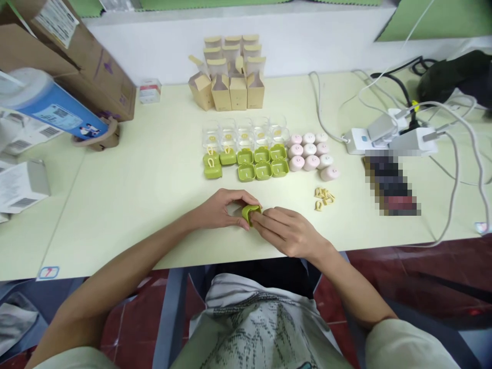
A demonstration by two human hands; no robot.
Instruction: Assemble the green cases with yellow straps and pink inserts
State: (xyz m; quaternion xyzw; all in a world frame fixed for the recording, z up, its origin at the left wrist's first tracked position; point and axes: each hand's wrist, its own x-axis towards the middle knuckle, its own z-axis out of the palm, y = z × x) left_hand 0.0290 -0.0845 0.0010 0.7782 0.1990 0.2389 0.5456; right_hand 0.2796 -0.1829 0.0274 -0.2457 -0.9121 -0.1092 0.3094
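Observation:
My left hand point(219, 209) grips a small green plastic case point(245, 210) between thumb and fingers, its open side facing right. The bunched fingers of my right hand point(290, 230) reach into that opening; whatever they pinch, if anything, is hidden. Beyond my hands stand several open green cases point(246, 172) in two rows. To their left, a few closed green cases point(212, 171) carry cream-yellow loops point(210, 162). More loose yellow loops point(324, 196) lie in a small pile to the right of my right hand.
Clear plastic covers point(245, 134) and pink and white rounded pieces point(311, 162) sit in rows. Open cardboard boxes point(238, 95) stand by the wall. On the right are a power strip point(359, 141), cables and a blurred dark object point(392, 185); on the left, a blue cylinder point(61, 110) and cartons.

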